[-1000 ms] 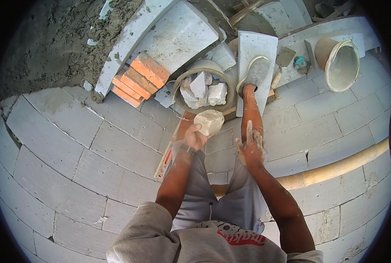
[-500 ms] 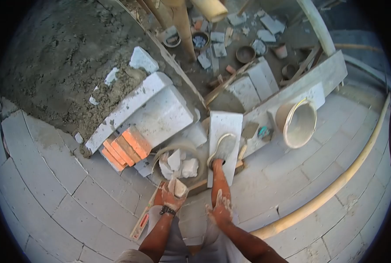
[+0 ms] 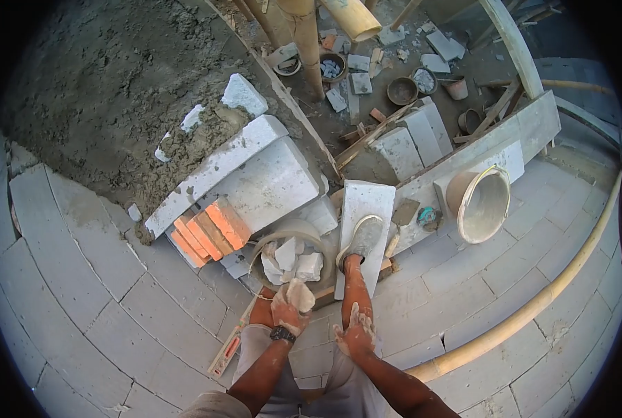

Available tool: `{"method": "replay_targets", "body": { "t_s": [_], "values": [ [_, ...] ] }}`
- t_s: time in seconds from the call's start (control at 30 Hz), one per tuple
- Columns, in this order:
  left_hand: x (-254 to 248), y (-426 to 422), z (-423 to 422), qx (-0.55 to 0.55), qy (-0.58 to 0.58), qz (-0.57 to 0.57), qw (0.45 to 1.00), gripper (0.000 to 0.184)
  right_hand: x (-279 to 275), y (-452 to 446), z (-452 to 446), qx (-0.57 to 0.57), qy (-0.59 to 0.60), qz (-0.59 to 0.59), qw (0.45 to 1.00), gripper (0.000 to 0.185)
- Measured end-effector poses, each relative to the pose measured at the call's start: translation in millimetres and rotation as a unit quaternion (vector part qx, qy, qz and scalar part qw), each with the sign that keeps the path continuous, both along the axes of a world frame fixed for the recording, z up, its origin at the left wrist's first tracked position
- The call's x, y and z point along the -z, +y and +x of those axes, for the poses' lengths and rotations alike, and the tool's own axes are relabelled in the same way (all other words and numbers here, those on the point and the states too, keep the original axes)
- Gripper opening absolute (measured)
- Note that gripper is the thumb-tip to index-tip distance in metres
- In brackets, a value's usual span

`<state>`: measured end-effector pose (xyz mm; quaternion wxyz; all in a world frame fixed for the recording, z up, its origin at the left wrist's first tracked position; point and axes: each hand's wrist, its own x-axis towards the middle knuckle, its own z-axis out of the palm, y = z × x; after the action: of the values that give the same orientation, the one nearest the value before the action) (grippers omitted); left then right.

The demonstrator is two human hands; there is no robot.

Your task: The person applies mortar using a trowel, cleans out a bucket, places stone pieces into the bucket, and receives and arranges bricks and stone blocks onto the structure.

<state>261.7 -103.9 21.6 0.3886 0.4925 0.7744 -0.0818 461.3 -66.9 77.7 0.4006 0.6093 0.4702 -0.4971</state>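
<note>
My left hand, with a watch on its wrist, is closed around a pale, rough lump that looks like a broken piece of block. Just beyond it stands a round bucket holding several white block chunks. My right hand is smeared with dried mortar and rests on my bare right leg, fingers spread, holding nothing. The foot of that leg, in a grey shoe, is planted on a long white block.
Orange bricks lean against white blocks beside wet mortar. An empty-looking bucket lies tilted by a plank. A spirit level lies left of my legs; a bamboo pole curves along the right.
The whole scene has shifted slightly right in view as my head moved. My left hand still grips the lump, now turned more upright. My right hand stays on the leg.
</note>
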Motion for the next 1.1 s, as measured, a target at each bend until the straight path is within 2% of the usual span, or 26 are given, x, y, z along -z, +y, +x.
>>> {"method": "replay_targets", "body": {
  "t_s": [0.07, 0.2, 0.3, 0.4, 0.53, 0.67, 0.7, 0.8, 0.87, 1.0, 1.1],
  "values": [
    [3, -3, -2, 0.059, -0.039, -0.026, 0.997, 0.096, 0, -1, -2, -0.006, -0.003, 0.003, 1.0, 0.097],
    [8, -14, -4, -0.057, -0.099, 0.056, 0.992, 0.093, -1, -1, 4, 0.009, 0.022, 0.012, 1.0, 0.096],
    [29, -50, -3, -0.311, -0.062, 0.046, 0.947, 0.087, 1, 1, 5, 0.015, 0.021, 0.004, 1.0, 0.096],
    [39, -55, -3, -0.538, 0.058, -0.018, 0.841, 0.085, 0, 4, 4, 0.011, 0.018, -0.008, 1.0, 0.094],
    [49, -19, -10, -0.481, 0.111, -0.11, 0.863, 0.094, 3, -4, 6, 0.001, 0.007, -0.002, 1.0, 0.092],
    [78, -11, -24, -0.418, 0.079, -0.148, 0.893, 0.102, 5, 1, 13, -0.009, 0.023, 0.001, 1.0, 0.09],
    [97, -26, -32, -0.471, 0.016, -0.141, 0.871, 0.11, 6, 2, 15, -0.011, 0.024, 0.0, 1.0, 0.09],
    [104, -26, -39, -0.414, -0.023, -0.111, 0.903, 0.118, 7, 3, 17, -0.009, 0.026, 0.001, 1.0, 0.087],
    [112, -39, -43, -0.418, -0.059, -0.083, 0.903, 0.121, 5, 4, 17, -0.001, 0.026, 0.006, 1.0, 0.083],
    [84, -25, -42, -0.349, -0.045, -0.108, 0.93, 0.119, 3, 4, 20, 0.011, 0.026, 0.012, 1.0, 0.081],
    [68, -23, -43, -0.302, -0.067, -0.067, 0.949, 0.112, 2, 6, 22, 0.034, 0.018, 0.014, 0.999, 0.081]
  ]
}}
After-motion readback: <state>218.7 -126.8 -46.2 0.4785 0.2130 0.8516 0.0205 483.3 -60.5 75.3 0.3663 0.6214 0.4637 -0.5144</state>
